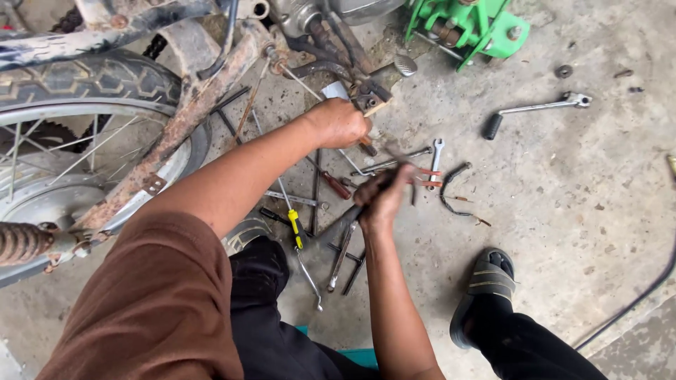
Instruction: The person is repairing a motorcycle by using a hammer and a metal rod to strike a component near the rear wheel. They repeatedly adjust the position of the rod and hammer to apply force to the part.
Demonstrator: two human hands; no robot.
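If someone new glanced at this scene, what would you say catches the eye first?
The rusty motorcycle frame and spoked rear wheel fill the upper left. At centre, the left hand reaches under the frame while the right hand grips a blurred tool above scattered wrenches. A bright green stand sits top centre-right.

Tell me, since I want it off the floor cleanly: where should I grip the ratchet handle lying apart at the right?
Grip the ratchet handle by its black grip at the lower-left end, coming from above; the shaft lies flat with bare concrete floor around it.
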